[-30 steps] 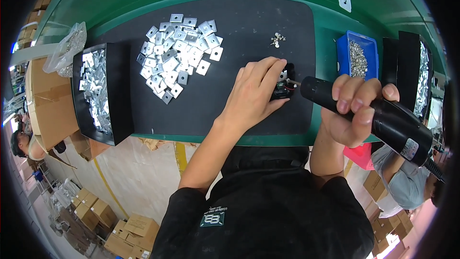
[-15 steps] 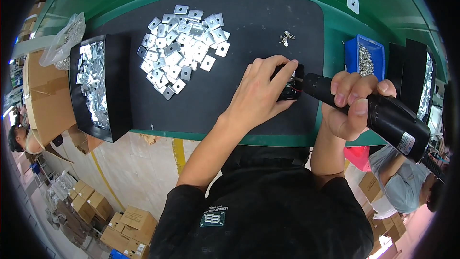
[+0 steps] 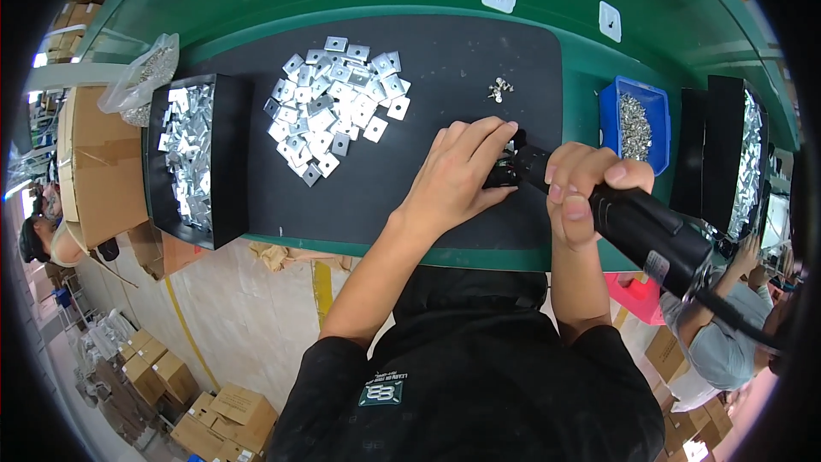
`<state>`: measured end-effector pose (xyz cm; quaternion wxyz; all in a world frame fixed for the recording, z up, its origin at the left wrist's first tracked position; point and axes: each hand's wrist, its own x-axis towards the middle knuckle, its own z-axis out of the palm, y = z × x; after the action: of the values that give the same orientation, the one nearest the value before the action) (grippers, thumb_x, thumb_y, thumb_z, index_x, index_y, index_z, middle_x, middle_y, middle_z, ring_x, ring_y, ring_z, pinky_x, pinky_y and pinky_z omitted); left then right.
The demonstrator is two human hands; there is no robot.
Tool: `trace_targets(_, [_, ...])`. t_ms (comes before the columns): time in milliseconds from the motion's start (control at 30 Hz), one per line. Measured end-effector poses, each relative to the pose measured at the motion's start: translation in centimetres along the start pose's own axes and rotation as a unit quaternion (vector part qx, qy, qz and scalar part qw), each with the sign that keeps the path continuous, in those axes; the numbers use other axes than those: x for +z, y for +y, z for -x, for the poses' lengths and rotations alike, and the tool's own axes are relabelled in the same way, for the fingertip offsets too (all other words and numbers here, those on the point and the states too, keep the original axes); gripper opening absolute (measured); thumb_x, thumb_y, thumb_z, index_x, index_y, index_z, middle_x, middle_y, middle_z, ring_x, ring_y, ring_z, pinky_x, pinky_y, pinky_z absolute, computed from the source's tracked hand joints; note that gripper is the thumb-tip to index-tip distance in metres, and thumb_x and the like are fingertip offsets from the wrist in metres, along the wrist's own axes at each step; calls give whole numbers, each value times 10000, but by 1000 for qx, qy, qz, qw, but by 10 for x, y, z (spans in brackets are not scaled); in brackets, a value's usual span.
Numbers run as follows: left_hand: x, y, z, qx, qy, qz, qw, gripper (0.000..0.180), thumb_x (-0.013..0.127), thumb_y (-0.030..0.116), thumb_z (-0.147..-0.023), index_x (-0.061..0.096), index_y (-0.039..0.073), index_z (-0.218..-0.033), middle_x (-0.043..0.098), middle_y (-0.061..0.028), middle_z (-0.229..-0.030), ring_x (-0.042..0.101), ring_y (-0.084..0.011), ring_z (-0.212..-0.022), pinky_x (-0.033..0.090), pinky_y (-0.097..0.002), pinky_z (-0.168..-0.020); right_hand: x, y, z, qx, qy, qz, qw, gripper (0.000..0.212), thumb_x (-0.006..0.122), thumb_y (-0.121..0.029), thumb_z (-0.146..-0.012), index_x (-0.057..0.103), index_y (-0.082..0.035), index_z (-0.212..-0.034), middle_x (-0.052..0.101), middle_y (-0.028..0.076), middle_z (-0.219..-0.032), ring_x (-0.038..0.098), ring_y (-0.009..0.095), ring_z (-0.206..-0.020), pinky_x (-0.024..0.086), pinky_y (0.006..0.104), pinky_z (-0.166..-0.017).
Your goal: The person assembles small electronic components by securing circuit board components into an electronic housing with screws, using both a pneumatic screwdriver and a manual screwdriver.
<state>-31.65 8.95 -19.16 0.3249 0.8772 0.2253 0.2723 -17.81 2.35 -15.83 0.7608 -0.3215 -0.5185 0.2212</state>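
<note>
My left hand [image 3: 456,169] is curled over a small black block [image 3: 503,176] on the dark mat, its fingers closed against it and covering most of it. In my right hand [image 3: 592,184] is a black corded electric screwdriver [image 3: 658,235], gripped round its body. The nose of the tool meets the right side of the block; the bit itself is hidden. Beyond my hands lies a small cluster of screws [image 3: 499,88]. To the left, a heap of square metal plates [image 3: 342,103], each with a hole, is spread on the mat.
A blue bin [image 3: 609,120] of screws stands at the right. Black boxes of metal pieces stand at the far left [image 3: 229,162] and far right [image 3: 721,162]. Behind the left box hangs a clear bag [image 3: 145,77]. Another person [image 3: 727,325] works at the right.
The screwdriver has moved left, closing the gap its bit bridged, so its nose now meets the block. My left hand stays on the block. The whole view has shifted slightly.
</note>
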Motion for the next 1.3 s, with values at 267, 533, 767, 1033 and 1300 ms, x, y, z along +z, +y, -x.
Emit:
trace_targets(267, [5, 14, -4, -44, 0, 15, 999, 720, 806, 99, -541, 504, 49, -1193, 520, -128, -1156, 510, -312, -1020, 418, -377, -890, -56, -68, -53, -71, 42, -171, 982, 436, 607, -126, -819, 426, -98, -1214, 462, -30, -763, 461, 85, -603, 369, 259, -592])
trace_targets(533, [-6, 5, -12, -144, 51, 792, 591, 801, 628, 412, -764, 312, -60, -1328, 447, -257, -1251, 541, -241, -1050, 455, -319, -918, -120, -64, -53, 205, 173, 53, 962, 451, 612, -103, -759, 420, 57, -1135, 439, 33, -657, 431, 96, -534, 388, 246, -513])
trace_targets(767, [-17, -1, -42, -166, 28, 755, 633, 782, 577, 404, -798, 271, -51, -1356, 444, -246, -1258, 558, -240, -1013, 459, -337, -919, -130, -61, -38, 376, 51, -45, 924, 586, 748, -147, -577, 477, 52, -1057, 520, 35, -626, 497, 95, -510, 380, 211, -491])
trace_targets(1033, [-54, -58, -143, -17, -8, -220, 975, 723, 719, 157, -644, 392, -11, -1267, 470, -228, -1213, 497, -377, -1082, 452, -402, -904, -145, -66, -37, 359, 101, -62, 926, 542, 730, -128, -592, 491, 42, -1048, 523, 35, -622, 506, 99, -520, 386, 221, -483])
trace_targets(1300, [-60, -113, -162, -111, -56, 15, 992, 698, 711, 177, -669, 388, -17, -1257, 534, -187, -1178, 559, -306, -1057, 452, -384, -901, -154, -68, -37, 355, 112, -79, 925, 531, 738, -113, -601, 500, 25, -1055, 528, 28, -646, 507, 96, -550, 389, 226, -492])
